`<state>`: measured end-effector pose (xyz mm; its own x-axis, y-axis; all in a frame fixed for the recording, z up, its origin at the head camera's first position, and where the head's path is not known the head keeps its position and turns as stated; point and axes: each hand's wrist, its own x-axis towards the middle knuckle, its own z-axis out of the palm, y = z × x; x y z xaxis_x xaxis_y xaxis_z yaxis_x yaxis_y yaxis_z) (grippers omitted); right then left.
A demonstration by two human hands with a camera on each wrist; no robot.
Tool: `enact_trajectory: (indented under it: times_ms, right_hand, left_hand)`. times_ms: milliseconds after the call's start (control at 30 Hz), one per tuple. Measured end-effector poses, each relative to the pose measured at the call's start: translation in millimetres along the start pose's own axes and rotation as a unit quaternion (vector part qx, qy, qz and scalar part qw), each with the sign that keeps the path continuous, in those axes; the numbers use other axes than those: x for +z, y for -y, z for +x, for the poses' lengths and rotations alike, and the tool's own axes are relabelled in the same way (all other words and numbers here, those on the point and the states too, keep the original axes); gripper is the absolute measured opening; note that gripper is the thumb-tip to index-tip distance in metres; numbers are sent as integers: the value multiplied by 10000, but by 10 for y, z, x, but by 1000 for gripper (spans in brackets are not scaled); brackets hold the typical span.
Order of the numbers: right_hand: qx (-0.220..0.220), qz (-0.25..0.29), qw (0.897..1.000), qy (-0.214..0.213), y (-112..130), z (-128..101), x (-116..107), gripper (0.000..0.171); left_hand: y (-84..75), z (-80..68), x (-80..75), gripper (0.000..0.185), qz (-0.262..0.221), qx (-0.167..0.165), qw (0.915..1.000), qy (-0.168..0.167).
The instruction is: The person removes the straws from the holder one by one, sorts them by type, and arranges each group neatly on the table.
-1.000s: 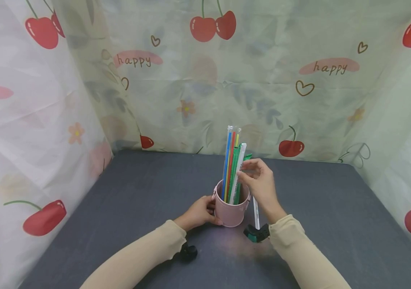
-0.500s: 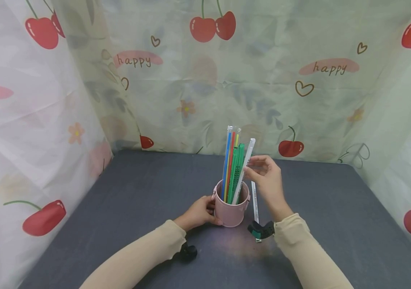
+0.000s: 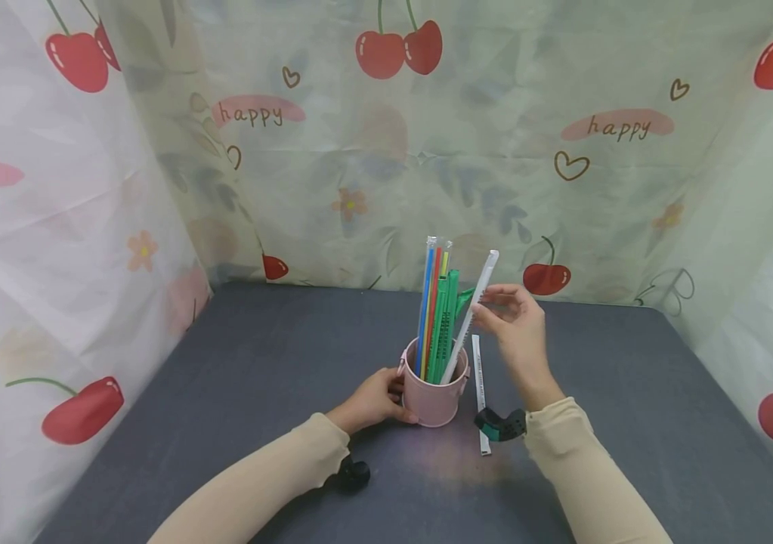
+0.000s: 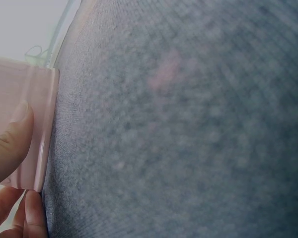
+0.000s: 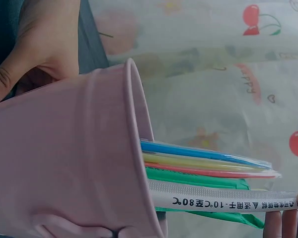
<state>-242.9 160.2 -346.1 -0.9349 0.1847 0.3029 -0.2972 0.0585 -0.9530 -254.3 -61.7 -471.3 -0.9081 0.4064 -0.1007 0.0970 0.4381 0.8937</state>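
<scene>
My left hand (image 3: 372, 400) grips the lower left side of a small pink bucket (image 3: 432, 406) standing on the table; in the left wrist view its thumb (image 4: 12, 144) lies against the bucket wall. Between thumb and fingers, my right hand (image 3: 521, 329) pinches a white paper-wrapped straw (image 3: 465, 332) near its top. That straw leans right, its lower end inside the bucket; printing shows along it in the right wrist view. Also in the bucket stand clear-wrapped straws in blue (image 5: 188, 148), yellow and red, plus several green-wrapped ones (image 3: 443, 325). The bucket's bottom inside is hidden.
Another white wrapped straw (image 3: 478, 378) lies on the dark table (image 3: 304, 340) just right of the bucket, partly behind the right wrist's black strap (image 3: 500, 425). A cherry-printed curtain (image 3: 386, 189) hangs behind and at both sides.
My right hand has moved right and slightly up, tilting the white straw away from the green ones. The straw lying on the table shows more now. My left hand and the bucket stay put.
</scene>
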Motion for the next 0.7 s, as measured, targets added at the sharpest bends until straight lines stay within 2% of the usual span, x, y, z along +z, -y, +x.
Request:
enact_trajectory:
  times_ms: [700]
  right_hand:
    - [-243, 906, 9948, -396, 122, 36, -82, 29]
  left_hand:
    - [27, 10, 12, 72, -23, 13, 10000, -19]
